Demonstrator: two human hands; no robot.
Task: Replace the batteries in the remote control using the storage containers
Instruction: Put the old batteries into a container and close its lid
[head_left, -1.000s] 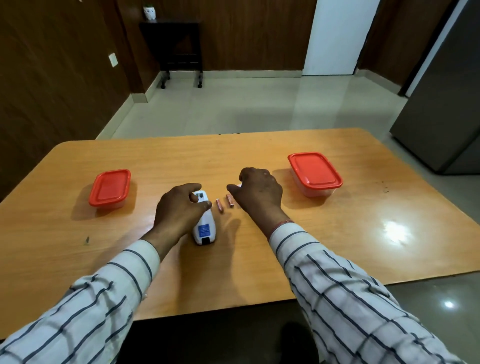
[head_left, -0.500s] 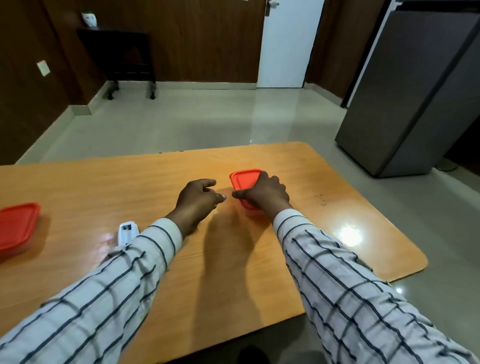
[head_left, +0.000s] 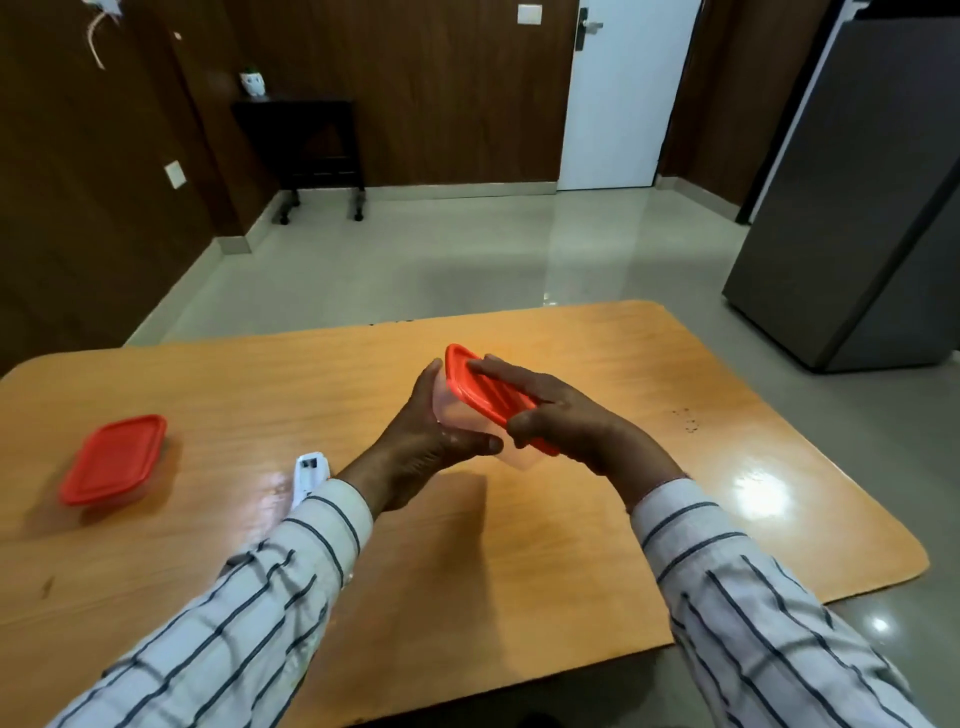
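A clear storage container with a red lid is lifted above the wooden table and tilted on its side. My left hand cups its clear base from below and the left. My right hand lies over the red lid, fingers spread across it and thumb at the near edge. The white remote control lies on the table with its battery bay uncovered, partly hidden behind my left sleeve. A second red-lidded container stands shut at the left. No loose batteries are visible.
The table's far edge and rounded right corner border a glossy tiled floor. A grey refrigerator stands to the right, a dark side table by the far wall, and a white door behind.
Both hands left the remote and the loose batteries and went to the right container. It was on the table half a second ago; now it is raised and tilted between both hands.
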